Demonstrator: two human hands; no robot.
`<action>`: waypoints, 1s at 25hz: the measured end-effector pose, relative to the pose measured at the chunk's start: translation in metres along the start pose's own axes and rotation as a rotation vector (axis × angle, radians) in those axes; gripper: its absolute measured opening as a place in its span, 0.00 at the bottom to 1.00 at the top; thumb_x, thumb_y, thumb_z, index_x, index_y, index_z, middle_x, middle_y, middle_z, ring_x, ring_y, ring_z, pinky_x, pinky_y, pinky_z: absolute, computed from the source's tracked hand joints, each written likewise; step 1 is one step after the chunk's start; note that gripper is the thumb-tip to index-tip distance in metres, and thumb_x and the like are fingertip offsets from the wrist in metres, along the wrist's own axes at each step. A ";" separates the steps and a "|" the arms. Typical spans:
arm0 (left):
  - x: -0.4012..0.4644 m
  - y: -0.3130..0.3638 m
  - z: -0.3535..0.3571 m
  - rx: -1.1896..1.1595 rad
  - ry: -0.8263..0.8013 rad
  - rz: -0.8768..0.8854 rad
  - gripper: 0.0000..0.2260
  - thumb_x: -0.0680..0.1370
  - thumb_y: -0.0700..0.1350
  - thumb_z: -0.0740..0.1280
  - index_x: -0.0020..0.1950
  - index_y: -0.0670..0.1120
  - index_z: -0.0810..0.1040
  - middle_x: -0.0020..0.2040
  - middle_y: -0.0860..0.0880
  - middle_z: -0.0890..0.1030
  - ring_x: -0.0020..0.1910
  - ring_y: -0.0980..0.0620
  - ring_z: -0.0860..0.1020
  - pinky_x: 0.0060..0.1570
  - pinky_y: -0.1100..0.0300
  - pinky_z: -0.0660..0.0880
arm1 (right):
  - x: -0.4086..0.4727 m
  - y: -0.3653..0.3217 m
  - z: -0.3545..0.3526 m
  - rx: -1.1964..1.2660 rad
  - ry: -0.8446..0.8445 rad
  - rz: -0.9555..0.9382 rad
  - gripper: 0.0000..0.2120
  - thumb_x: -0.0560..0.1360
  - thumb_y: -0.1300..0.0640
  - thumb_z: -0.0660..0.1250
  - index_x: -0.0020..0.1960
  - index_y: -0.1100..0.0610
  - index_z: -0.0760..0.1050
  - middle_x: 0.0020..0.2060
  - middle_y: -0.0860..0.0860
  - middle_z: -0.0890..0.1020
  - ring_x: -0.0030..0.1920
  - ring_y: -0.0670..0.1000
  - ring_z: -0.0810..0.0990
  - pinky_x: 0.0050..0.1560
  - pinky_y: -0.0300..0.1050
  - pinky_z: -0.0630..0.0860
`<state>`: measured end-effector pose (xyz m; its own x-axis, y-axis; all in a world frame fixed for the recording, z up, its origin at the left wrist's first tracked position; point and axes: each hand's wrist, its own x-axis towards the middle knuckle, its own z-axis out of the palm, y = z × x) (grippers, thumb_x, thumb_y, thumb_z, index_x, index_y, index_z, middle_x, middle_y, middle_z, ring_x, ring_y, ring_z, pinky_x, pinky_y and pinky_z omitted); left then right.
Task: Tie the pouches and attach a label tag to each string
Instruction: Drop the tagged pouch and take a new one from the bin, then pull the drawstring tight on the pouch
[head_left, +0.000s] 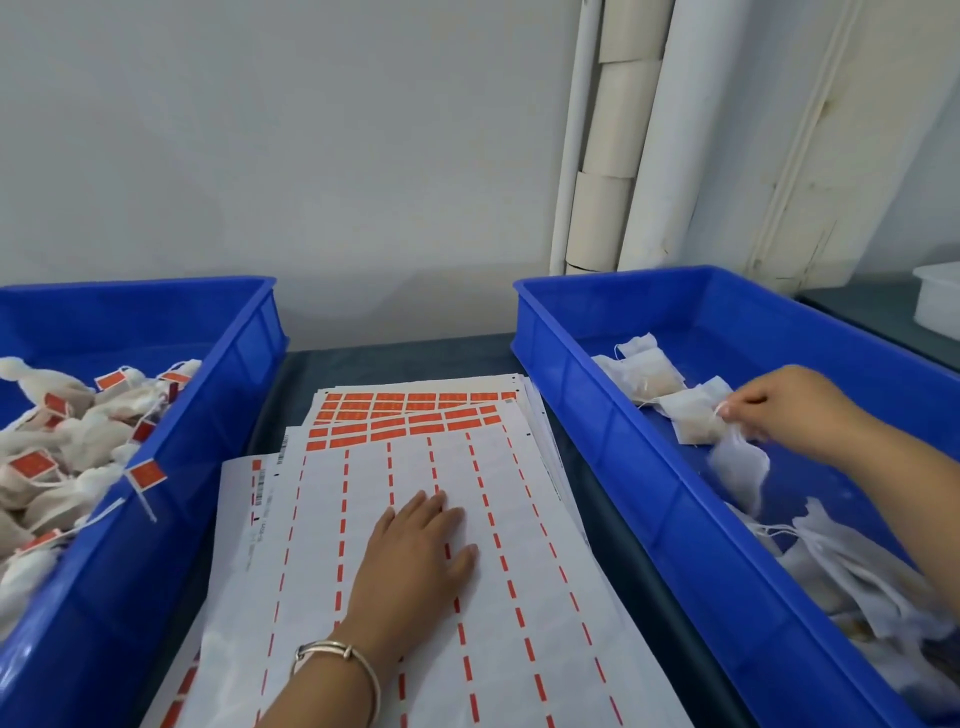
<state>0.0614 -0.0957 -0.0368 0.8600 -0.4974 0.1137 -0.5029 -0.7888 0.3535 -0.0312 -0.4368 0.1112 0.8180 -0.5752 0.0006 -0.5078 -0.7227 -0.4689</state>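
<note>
Reaching into the right blue bin (649, 493), the right hand (795, 410) pinches the string of an untied white pouch (737, 462) mid-bin. Left hand (415, 566) lies flat, fingers straight, on the label sheets (519, 623) at center counter. Tied, tagged pouches (67, 447) fill the left bin (156, 545).

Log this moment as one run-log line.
right hand: pinching untied pouch in right bin | left hand: flat on label sheet | left bin: tagged pouches
</note>
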 end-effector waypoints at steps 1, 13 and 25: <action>0.000 0.001 -0.001 -0.007 0.002 -0.005 0.25 0.77 0.64 0.53 0.73 0.59 0.61 0.76 0.59 0.56 0.75 0.56 0.52 0.70 0.58 0.42 | -0.004 -0.012 -0.006 0.084 0.105 -0.033 0.07 0.75 0.59 0.69 0.41 0.58 0.84 0.35 0.52 0.83 0.35 0.50 0.78 0.36 0.41 0.71; 0.007 0.010 -0.098 -0.786 0.152 -0.130 0.25 0.68 0.66 0.62 0.64 0.66 0.67 0.68 0.60 0.70 0.65 0.55 0.70 0.54 0.57 0.72 | -0.060 -0.193 0.040 0.573 -0.006 -0.511 0.11 0.78 0.61 0.64 0.44 0.48 0.81 0.31 0.45 0.83 0.33 0.42 0.82 0.39 0.33 0.79; 0.005 -0.019 -0.081 -1.088 0.057 -0.350 0.08 0.74 0.47 0.69 0.37 0.56 0.84 0.38 0.56 0.84 0.41 0.55 0.81 0.45 0.60 0.77 | -0.071 -0.203 0.171 0.669 -0.055 -0.418 0.11 0.75 0.57 0.68 0.37 0.43 0.76 0.32 0.37 0.79 0.36 0.35 0.79 0.33 0.23 0.71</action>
<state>0.0820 -0.0534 0.0326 0.9548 -0.2731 -0.1173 0.0821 -0.1368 0.9872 0.0602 -0.1842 0.0549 0.9261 -0.2748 0.2584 0.1003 -0.4810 -0.8710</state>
